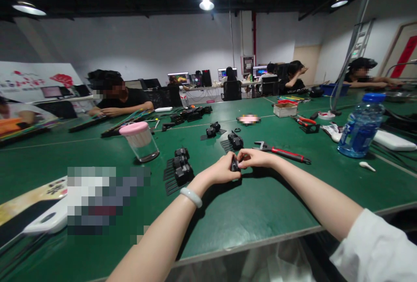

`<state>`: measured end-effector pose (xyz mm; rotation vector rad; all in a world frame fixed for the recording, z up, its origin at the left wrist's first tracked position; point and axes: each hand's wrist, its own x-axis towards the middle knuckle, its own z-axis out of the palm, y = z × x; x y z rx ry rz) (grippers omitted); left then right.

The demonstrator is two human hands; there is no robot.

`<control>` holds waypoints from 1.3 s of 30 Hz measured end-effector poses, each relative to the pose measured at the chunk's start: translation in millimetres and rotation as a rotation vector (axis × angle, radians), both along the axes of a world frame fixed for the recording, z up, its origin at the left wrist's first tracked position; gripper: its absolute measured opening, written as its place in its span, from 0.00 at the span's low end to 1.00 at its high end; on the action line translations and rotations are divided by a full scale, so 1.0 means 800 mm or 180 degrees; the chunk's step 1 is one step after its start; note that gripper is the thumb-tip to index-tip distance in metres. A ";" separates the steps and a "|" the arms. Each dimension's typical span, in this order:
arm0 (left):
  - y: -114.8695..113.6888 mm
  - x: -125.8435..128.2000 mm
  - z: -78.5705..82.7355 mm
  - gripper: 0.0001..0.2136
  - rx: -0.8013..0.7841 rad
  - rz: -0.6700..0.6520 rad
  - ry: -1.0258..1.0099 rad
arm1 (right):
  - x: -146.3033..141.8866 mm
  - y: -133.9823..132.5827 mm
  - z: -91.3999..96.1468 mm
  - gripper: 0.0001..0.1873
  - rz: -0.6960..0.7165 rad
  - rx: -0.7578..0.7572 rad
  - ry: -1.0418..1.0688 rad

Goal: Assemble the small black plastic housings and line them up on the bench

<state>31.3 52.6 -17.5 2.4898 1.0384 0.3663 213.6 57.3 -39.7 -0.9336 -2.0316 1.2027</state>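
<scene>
Both my hands meet over the green table [247,212] on one small black plastic part [234,164]. My left hand [223,170], with a pale bangle on the wrist, curls its fingers round the part from the left. My right hand [256,158] pinches the same part from the right with thumb and fingertips. Just beyond them lie more black parts with comb-like teeth: a cluster [180,167] to the left and another [235,141] straight ahead. A red-handled wrench [282,152] lies close to my right hand.
A clear jar with a pink lid [140,141] stands at the left, a water bottle [360,126] at the right beside a white case [392,141]. Pliers, a small box [285,109] and cables lie further back. Several other people sit around the table and at desks behind.
</scene>
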 end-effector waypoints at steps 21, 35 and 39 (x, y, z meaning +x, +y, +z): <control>0.003 0.002 -0.002 0.18 0.0148 -0.0130 -0.0049 | 0.002 -0.001 0.004 0.18 -0.0018 0.0322 0.0050; -0.004 0.003 0.003 0.20 0.0031 -0.0034 -0.0116 | 0.002 0.000 0.001 0.19 -0.0159 0.0086 -0.0199; -0.001 0.002 0.001 0.20 0.0066 -0.0083 -0.0138 | 0.002 0.004 -0.003 0.21 -0.0206 0.0134 -0.0281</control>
